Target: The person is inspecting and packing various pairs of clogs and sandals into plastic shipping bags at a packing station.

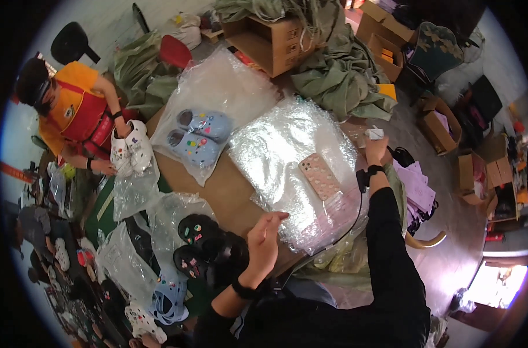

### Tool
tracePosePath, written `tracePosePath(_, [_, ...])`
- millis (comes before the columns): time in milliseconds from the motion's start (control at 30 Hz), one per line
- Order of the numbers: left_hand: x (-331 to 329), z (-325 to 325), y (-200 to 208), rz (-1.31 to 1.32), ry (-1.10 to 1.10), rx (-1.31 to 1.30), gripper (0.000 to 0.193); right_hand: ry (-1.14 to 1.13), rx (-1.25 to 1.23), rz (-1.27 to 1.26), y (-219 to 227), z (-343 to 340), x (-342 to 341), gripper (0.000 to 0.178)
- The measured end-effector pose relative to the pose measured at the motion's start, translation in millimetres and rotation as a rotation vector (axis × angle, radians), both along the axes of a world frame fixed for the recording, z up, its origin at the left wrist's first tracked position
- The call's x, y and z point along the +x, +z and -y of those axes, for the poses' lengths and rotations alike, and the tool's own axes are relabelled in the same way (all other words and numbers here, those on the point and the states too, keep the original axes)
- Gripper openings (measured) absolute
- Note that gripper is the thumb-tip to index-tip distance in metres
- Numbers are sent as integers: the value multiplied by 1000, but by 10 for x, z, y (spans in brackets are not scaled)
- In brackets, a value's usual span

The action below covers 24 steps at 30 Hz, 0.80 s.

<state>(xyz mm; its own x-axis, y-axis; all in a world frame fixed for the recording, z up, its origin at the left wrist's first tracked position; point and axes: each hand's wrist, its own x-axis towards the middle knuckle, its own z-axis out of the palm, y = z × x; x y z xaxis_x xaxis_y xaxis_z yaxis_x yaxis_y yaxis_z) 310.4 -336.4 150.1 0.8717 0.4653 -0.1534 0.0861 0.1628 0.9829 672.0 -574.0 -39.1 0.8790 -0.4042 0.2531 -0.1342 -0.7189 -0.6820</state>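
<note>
My right hand is closed round a small white packet-like thing, just past the right edge of a stack of shiny clear plastic bags. My left hand is empty, with its fingers stretched toward the near left corner of that stack. Close to its left lies a pair of black clogs with coloured charms. On the stack rests a phone in a pink patterned case. Beyond the left hand, a pair of light blue clogs with charms lies on a clear bag.
At the left a co-worker in a red apron holds white clogs. More clogs lie at the lower left. An open cardboard box and green cloth stand at the back. Purple sheets and boxes are at the right.
</note>
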Motion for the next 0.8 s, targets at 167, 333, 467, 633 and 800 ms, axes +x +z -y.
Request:
tracePosePath(167, [-329, -89, 1343, 1111, -73, 349, 18, 121, -155, 424, 842, -153, -517, 65])
tracePosePath(333, [-588, 206, 1938, 1386, -31, 195, 22, 499, 458, 441, 1755, -638, -1427, 58])
tracePosePath(467, [-1087, 108, 1897, 1267, 37, 117, 12, 967, 487, 235, 2381, -1071, -2221, 57])
tracePosePath(633, [-1387, -62, 1863, 1398, -183, 211, 10, 1373, 663, 189, 3167, -1474, -3068, 73])
tracePosePath(800, [-1697, -209, 1982, 1374, -527, 288, 6, 1876, 581, 654, 3825, -1789, -3635, 66])
